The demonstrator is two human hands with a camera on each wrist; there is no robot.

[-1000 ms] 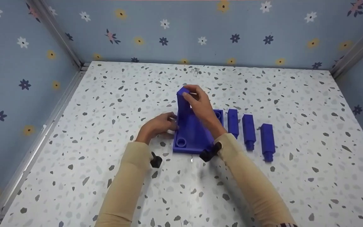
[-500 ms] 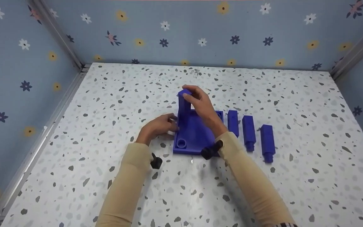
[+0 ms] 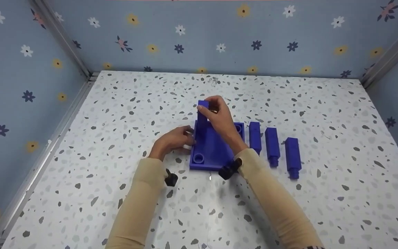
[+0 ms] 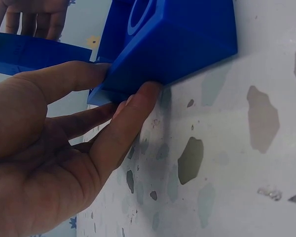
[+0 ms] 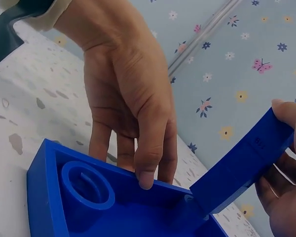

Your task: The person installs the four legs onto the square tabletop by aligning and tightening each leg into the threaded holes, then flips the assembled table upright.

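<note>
A blue rimmed tray (image 3: 216, 147) lies on the table with round sockets in its corners. One socket (image 5: 88, 185) shows a thread inside it in the right wrist view. My left hand (image 3: 175, 139) pinches the tray's left wall, thumb over the rim and fingers outside. My right hand (image 3: 222, 119) grips the top of a square blue table leg (image 3: 202, 121) between thumb and fingers. The leg stands nearly upright over the far left corner, its lower end at the socket there. In the right wrist view, small raised marks show on its side.
Three matching legs lie in a row right of the tray: a near-tray leg (image 3: 254, 135), a middle leg (image 3: 272, 145) and an outer leg (image 3: 292, 155). Their narrow round ends point toward me. Flowered panels (image 3: 199, 38) stand along the back and sides of the speckled table (image 3: 150, 100).
The held leg has turned about its length, its top going from a corner-on to a squared look. My right fingers have shifted with it; my left hand stays on the tray wall.
</note>
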